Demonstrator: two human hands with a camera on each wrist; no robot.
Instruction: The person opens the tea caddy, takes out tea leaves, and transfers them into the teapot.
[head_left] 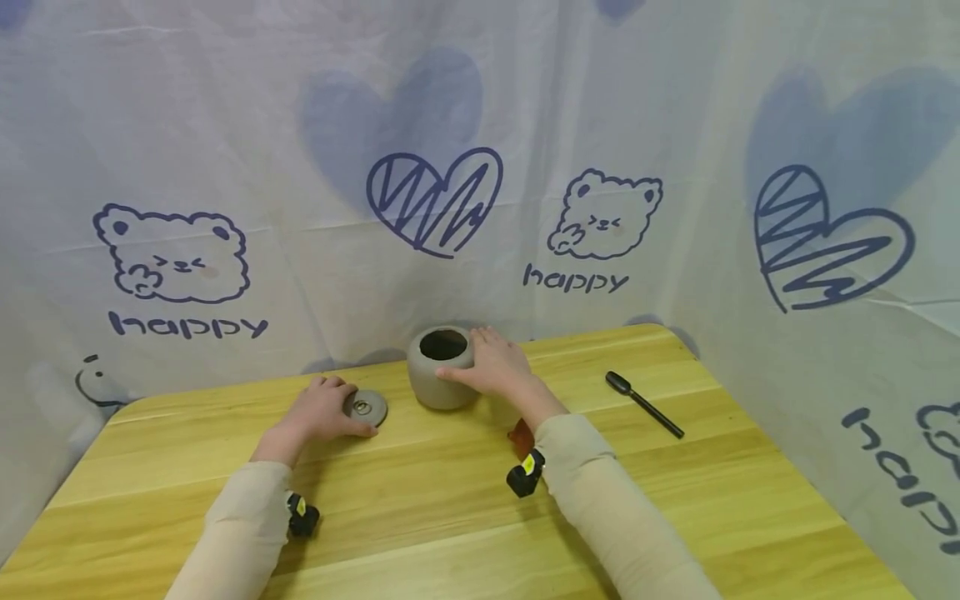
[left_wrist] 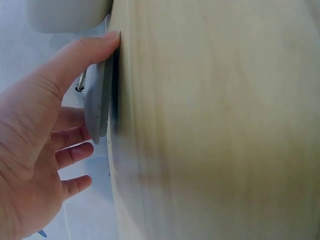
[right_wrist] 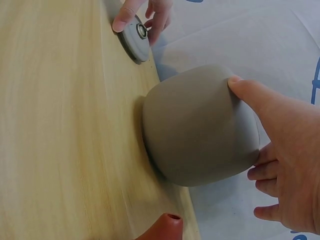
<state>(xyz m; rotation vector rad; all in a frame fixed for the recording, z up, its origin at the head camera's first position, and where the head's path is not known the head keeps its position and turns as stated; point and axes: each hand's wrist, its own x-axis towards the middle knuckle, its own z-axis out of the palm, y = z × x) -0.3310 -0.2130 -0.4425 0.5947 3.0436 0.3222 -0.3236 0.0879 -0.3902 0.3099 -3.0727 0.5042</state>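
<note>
A round grey lid (head_left: 371, 405) with a small metal ring on top is at the back of the table, left of a matching jar. My left hand (head_left: 318, 410) holds it by the edge, with the thumb (left_wrist: 102, 46) on the near side and fingers at the far side. Whether the lid touches the wood, I cannot tell. The grey rounded jar (head_left: 438, 386) stands upright, its dark mouth uncovered. My right hand (head_left: 498, 365) grips the jar's right side, the thumb (right_wrist: 245, 90) near the top rim and fingers round the back.
Beneath the right forearm is a reddish-brown object (right_wrist: 167, 229) with a holed tip, mostly hidden in the head view. A slim black tool (head_left: 645, 406) with a thicker end lies to the right. Patterned cloth (head_left: 337, 275) hangs behind the wooden table (head_left: 420, 508).
</note>
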